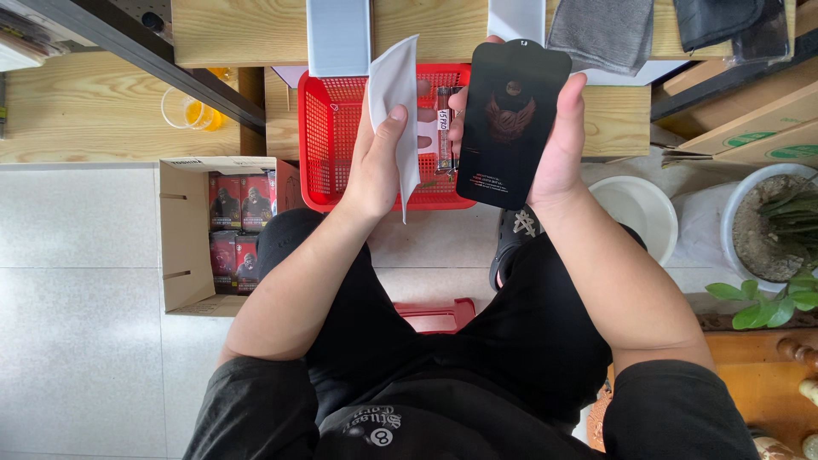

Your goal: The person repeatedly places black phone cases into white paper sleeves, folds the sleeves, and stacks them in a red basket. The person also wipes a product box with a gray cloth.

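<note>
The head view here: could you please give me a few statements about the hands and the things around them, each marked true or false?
1. The right hand holds a black flat pack upright. True.
2. The left hand holds a yellow sponge. False: it holds a thin white sheet.
3. A red mesh basket sits below the hands. True.
4. The cardboard box on the floor holds green bottles. False: it holds small red packs.
5. A potted plant stands at the right edge. True.
6. Both hands rest flat on the floor. False: both are raised, each with a grip on its item.
</note>
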